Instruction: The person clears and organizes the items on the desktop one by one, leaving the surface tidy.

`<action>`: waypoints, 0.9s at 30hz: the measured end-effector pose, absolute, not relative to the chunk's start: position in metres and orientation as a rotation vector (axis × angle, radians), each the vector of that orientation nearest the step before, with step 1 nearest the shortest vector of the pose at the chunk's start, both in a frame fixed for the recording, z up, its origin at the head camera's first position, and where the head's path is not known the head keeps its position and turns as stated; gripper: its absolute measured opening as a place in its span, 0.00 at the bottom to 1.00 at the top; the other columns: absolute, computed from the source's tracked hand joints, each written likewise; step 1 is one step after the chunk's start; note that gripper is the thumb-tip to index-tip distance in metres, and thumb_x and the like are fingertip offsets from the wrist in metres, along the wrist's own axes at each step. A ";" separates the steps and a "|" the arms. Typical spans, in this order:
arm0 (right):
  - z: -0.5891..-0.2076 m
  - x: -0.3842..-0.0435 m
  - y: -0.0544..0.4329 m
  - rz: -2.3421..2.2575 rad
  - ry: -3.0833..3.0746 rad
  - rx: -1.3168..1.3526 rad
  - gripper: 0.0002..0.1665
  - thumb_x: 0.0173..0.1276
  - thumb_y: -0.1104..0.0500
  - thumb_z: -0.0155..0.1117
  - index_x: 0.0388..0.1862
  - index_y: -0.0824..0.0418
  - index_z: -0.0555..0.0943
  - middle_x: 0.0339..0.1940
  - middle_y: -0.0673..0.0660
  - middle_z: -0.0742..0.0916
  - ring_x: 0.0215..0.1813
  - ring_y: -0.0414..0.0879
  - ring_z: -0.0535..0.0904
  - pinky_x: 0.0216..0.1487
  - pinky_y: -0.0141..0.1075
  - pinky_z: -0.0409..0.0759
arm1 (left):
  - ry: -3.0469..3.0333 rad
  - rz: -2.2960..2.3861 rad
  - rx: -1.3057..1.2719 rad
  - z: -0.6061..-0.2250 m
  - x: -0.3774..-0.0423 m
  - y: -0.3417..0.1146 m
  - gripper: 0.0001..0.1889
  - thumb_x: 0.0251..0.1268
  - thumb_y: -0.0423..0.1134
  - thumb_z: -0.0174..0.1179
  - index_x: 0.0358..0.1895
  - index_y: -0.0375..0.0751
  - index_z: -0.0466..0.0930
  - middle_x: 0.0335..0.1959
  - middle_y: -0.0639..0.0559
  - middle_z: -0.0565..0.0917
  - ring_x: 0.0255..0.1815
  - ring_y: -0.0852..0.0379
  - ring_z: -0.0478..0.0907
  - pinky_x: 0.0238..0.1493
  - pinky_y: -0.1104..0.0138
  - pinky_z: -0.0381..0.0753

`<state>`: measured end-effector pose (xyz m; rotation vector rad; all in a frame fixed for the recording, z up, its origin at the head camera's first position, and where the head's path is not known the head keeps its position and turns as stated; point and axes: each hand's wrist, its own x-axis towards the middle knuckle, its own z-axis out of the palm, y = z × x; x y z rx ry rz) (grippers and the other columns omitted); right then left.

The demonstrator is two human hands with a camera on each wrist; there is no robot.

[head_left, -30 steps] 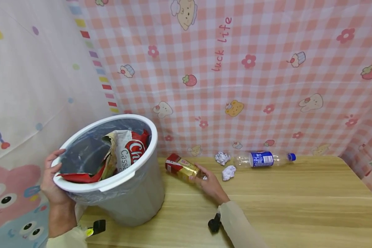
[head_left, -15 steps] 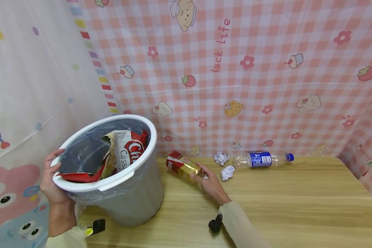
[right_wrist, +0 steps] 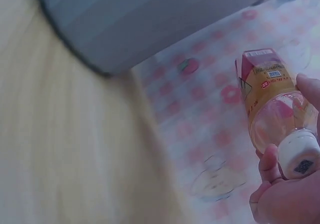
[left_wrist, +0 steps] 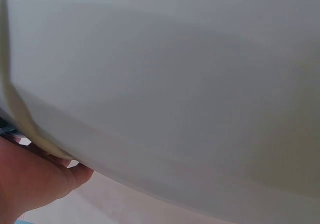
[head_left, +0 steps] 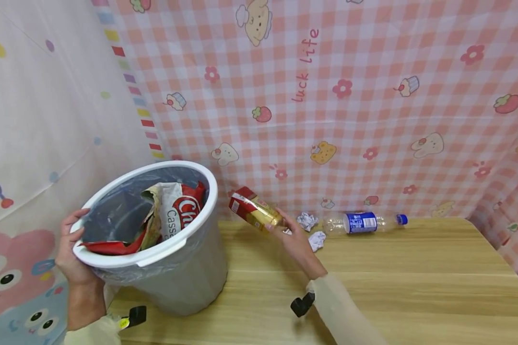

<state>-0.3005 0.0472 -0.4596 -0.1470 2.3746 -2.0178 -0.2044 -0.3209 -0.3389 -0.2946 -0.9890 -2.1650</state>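
Note:
A grey trash bin [head_left: 198, 278] with a white rim and a plastic liner stands tilted on the left of the table. My left hand [head_left: 74, 258] grips its rim on the left side; in the left wrist view, the bin's wall covers most of the picture. Inside the bin lies a red and white snack bag [head_left: 172, 211]. My right hand [head_left: 295, 242] holds a bottle [head_left: 255, 209] with a red and gold label, raised off the table to the right of the bin. The right wrist view shows the bottle's white cap [right_wrist: 299, 154] close to the fingers.
Two crumpled paper balls [head_left: 307, 221] sit near the table's back edge, one partly behind my right hand. Right of them, a clear bottle [head_left: 362, 223] with a blue label and cap lies on its side. Patterned cloth [head_left: 349, 120] hangs behind the wooden table [head_left: 393, 287].
My right hand has lifted the red and gold bottle from the table, and its far end has risen most. The left hand stays on the bin's rim.

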 end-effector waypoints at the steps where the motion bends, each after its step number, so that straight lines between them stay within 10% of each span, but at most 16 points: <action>1: -0.455 -0.300 0.048 -2.044 2.361 -0.155 0.42 0.61 0.37 0.68 0.74 0.38 0.67 0.62 0.60 0.79 0.58 0.55 0.75 0.53 0.46 0.74 | -0.987 -2.168 -0.295 -0.339 -0.204 -0.321 0.17 0.65 0.32 0.47 0.53 0.25 0.70 0.55 0.35 0.72 0.51 0.46 0.74 0.48 0.65 0.77; 27: -0.356 -0.285 0.052 -2.251 2.261 -0.425 0.38 0.67 0.42 0.65 0.75 0.37 0.64 0.61 0.58 0.77 0.59 0.53 0.73 0.56 0.47 0.73 | -0.997 -2.162 -0.294 -0.339 -0.204 -0.321 0.17 0.65 0.32 0.47 0.53 0.26 0.71 0.56 0.35 0.72 0.51 0.46 0.74 0.47 0.66 0.77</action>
